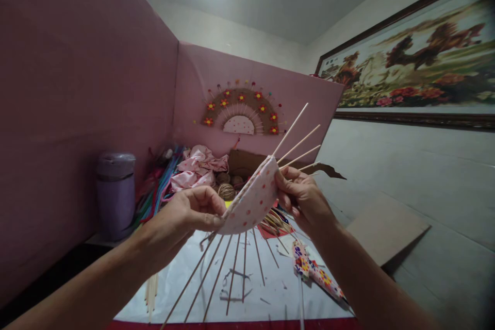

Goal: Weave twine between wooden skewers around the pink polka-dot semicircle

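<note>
A half-circle of polka-dot fabric point(251, 203) is held up above the table, tilted, with its straight edge facing up and left. Several thin wooden sticks point(234, 274) fan out from its curved edge, downward and to the right. My left hand point(199, 210) pinches the lower left corner between thumb and fingers. At the upper right end, my right hand point(303, 193) grips the curved edge, its thumb on the dotted face and its fingers partly hidden behind, near the sticks.
A white sheet point(178, 268) covers the table. A flower-patterned tool point(319, 274) lies at right, and pale sticks point(152, 291) at left. Behind are crumpled dotted fabric point(199, 167), a twine ball point(226, 192), a purple bin point(115, 201) and a pink board point(305, 108) with a finished-looking fan point(249, 97).
</note>
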Action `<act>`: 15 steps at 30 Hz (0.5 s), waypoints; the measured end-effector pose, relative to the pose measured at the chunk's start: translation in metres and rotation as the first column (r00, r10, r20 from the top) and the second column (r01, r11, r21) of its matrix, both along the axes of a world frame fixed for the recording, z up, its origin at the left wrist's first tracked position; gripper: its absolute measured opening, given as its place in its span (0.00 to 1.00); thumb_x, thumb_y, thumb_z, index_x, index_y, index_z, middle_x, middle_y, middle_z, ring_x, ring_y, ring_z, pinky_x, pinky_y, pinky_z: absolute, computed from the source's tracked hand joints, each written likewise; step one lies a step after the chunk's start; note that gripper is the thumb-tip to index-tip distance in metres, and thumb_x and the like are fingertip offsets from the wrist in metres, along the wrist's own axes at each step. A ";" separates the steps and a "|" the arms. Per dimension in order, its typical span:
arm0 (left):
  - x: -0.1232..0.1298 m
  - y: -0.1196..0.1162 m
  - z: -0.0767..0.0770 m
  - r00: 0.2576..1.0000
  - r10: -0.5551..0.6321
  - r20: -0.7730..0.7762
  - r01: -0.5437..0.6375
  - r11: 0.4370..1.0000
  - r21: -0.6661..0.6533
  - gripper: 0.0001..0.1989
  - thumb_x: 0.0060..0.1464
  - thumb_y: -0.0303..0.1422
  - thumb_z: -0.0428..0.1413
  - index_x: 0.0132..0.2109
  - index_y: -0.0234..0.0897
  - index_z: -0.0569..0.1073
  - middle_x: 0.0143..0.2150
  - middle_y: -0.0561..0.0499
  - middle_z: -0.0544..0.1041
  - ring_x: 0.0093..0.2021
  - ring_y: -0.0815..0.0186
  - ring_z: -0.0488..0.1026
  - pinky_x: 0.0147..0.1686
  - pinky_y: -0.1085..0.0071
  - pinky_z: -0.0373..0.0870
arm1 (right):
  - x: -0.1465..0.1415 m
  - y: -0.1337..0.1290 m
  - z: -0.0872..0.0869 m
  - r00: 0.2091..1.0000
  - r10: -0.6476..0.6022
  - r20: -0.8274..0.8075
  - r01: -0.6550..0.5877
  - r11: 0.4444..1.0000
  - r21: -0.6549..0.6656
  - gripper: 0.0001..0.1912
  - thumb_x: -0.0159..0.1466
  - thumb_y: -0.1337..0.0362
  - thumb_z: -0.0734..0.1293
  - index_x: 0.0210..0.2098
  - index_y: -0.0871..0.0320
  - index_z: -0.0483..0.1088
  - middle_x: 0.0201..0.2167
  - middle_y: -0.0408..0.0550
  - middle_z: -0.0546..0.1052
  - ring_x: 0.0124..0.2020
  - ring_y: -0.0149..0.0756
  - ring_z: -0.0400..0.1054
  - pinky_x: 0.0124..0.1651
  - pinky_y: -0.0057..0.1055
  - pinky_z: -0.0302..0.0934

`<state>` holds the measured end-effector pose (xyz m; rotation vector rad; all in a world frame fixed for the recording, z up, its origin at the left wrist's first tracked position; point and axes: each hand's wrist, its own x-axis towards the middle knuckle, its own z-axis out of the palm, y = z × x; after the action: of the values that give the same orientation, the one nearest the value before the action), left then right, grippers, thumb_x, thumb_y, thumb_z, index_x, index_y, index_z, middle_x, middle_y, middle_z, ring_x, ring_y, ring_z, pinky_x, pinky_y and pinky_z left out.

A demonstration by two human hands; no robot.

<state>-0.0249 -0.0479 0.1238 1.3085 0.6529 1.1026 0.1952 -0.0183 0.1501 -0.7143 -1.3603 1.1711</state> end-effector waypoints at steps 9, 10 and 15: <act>0.001 0.006 0.017 0.982 -0.018 -0.186 0.056 0.978 0.203 0.08 0.40 0.23 0.55 0.27 0.36 0.78 0.32 0.51 0.70 0.28 0.72 0.66 0.25 0.77 0.60 | 0.003 0.017 0.025 0.993 0.083 0.081 -0.080 0.996 -0.035 0.12 0.51 0.60 0.70 0.23 0.60 0.63 0.07 0.33 0.61 0.05 0.16 0.46 0.06 0.14 0.37; 0.002 0.006 0.018 0.981 -0.012 -0.193 0.054 0.975 0.214 0.07 0.41 0.24 0.55 0.27 0.36 0.78 0.32 0.51 0.70 0.29 0.72 0.66 0.26 0.77 0.60 | 0.003 0.018 0.026 0.993 0.081 0.088 -0.077 0.996 -0.041 0.12 0.51 0.60 0.70 0.23 0.60 0.63 0.07 0.33 0.61 0.05 0.16 0.46 0.06 0.14 0.36; 0.009 0.012 0.013 0.987 0.018 -0.159 0.008 0.987 0.162 0.10 0.47 0.33 0.55 0.22 0.32 0.73 0.23 0.52 0.69 0.22 0.75 0.63 0.23 0.77 0.58 | 0.001 0.020 0.029 0.987 0.074 0.140 -0.068 0.997 -0.047 0.11 0.52 0.61 0.69 0.22 0.61 0.64 0.06 0.35 0.63 0.05 0.17 0.47 0.06 0.14 0.37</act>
<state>-0.0163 -0.0354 0.1370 1.5483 0.6959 1.0797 0.1962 0.0018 0.1795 -0.7971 -1.4939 1.2275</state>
